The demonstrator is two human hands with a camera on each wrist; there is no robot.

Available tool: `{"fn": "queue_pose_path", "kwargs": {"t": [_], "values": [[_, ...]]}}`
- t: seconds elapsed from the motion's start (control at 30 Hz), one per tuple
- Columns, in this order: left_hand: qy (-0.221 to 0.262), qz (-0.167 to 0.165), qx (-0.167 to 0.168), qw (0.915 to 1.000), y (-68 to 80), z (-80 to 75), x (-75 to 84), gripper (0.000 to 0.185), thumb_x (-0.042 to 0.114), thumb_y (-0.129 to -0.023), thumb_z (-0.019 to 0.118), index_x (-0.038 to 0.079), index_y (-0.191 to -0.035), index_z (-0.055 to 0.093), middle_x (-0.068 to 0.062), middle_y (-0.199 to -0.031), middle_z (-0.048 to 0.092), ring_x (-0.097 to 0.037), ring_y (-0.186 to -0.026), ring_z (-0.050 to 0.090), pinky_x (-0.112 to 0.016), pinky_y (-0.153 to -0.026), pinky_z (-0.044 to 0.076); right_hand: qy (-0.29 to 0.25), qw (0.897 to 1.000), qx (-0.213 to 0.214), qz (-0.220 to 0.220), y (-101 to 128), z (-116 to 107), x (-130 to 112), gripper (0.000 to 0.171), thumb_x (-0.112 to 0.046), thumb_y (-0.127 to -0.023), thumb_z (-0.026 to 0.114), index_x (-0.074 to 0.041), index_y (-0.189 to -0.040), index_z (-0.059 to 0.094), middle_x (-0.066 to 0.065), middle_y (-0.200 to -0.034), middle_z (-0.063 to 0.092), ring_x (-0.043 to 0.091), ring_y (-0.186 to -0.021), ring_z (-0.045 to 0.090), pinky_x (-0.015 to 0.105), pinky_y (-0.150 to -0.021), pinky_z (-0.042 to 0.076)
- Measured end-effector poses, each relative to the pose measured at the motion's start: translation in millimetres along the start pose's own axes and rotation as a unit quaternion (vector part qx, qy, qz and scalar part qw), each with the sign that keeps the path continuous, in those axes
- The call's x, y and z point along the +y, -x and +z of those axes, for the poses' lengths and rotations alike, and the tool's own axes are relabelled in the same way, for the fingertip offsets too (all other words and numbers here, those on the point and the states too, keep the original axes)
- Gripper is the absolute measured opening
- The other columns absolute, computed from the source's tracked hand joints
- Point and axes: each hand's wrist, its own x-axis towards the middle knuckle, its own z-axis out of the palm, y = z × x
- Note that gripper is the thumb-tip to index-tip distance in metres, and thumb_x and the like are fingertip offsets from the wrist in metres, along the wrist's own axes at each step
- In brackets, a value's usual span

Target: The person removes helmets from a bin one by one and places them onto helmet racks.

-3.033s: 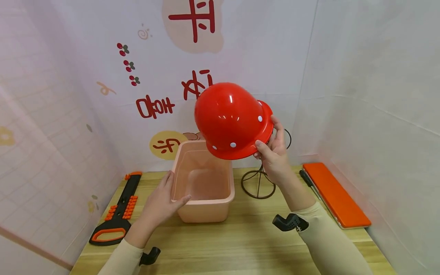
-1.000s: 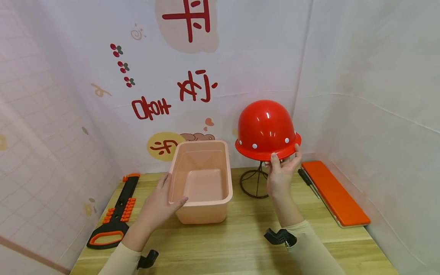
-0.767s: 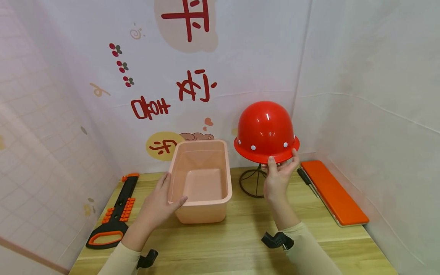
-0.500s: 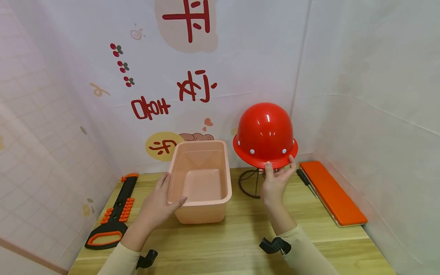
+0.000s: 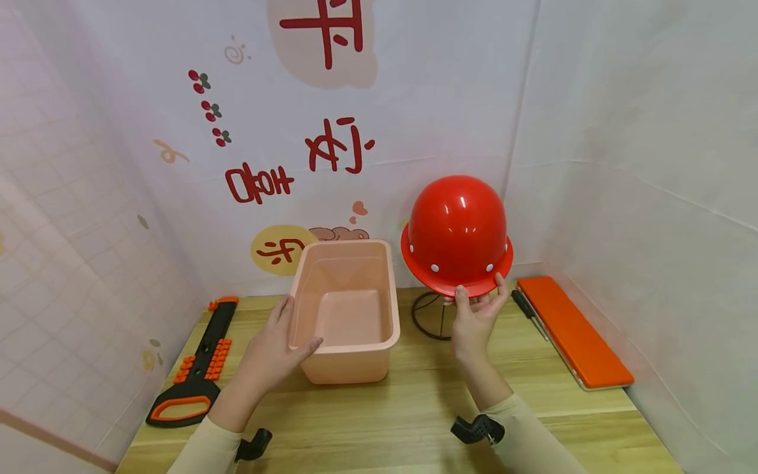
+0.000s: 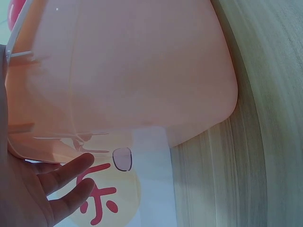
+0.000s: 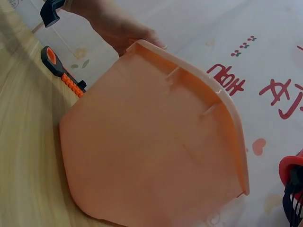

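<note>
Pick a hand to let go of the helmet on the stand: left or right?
Right. The right hand already touches the red helmet's brim over the wire stand; the left hand grips the pink bin's rim, apart from the helmet.

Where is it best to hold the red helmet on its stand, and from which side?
Probably the brim of the red helmet, from below at the near edge: the dome is smooth and round, while the brim juts out. The right hand already touches it there.

Glossy red plastic helmet (image 5: 456, 230), matt pink plastic bin (image 5: 346, 309), wooden table (image 5: 414, 408).
</note>
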Motion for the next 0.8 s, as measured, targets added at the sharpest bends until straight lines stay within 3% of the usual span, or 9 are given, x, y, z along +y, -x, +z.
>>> {"fn": "queue_pose_path", "kwargs": {"t": [0.33, 0.63, 0.8], "values": [[0.000, -0.005, -0.003, 1.0000, -1.1, -2.6, 1.6, 0.117, 0.074, -0.099, 0.067, -0.001, -0.175, 0.020, -0.025, -0.179, 0.023, -0.055, -0.132, 0.063, -0.073, -0.096, 0.059, 0.012, 0.999, 0.014, 0.029, -1.9, -6.4, -4.5, 0.083, 0.009, -0.102, 0.072, -0.022, -0.165, 0.029, 0.025, -0.142, 0.061, 0.025, -0.084, 0.072, 0.032, -0.075, 0.067], [0.002, -0.008, -0.002, 1.0000, -1.6, -2.4, 2.5, 0.114, 0.068, -0.100, 0.071, -0.001, -0.175, 0.020, -0.024, -0.179, 0.024, -0.056, -0.134, 0.062, -0.073, -0.096, 0.058, 0.030, 0.999, 0.006, 0.022, -7.1, -11.1, -12.9, 0.085, 0.011, -0.101, 0.072, -0.022, -0.165, 0.027, 0.021, -0.155, 0.054, 0.030, -0.113, 0.071, 0.032, -0.080, 0.068], [0.002, -0.006, -0.002, 1.0000, -0.8, -3.5, 2.5, 0.114, 0.068, -0.100, 0.070, -0.001, -0.175, 0.020, -0.025, -0.178, 0.024, -0.056, -0.133, 0.062, -0.073, -0.096, 0.058, 0.027, 0.999, -0.007, 0.016, -7.8, -12.9, -14.7, 0.087, 0.014, -0.100, 0.072, -0.021, -0.165, 0.027, 0.021, -0.157, 0.053, 0.029, -0.111, 0.072, 0.032, -0.077, 0.067]]}}
